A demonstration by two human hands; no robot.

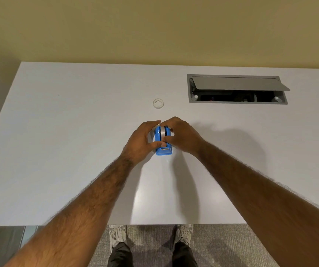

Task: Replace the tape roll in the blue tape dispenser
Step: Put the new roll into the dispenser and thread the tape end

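I clamp both hands' fingers (pixel 155 144) on the dispenser (pixel 163 140), roll (pixel 162 133) seated; spare ring (pixel 158 103) lies beyond it.

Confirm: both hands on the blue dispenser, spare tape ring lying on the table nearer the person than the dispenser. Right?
Not quite. In the head view the spare tape ring lies beyond the blue dispenser, farther from the person. The rest holds: left hand and right hand are both on the dispenser, ring flat on the table.

Bare, hairy forearms (pixel 97 191), no sleeves showing; down below, dark trousers (pixel 119 256) and pale grey lace-up shoes (pixel 117 235) with worn, scuffed toes.
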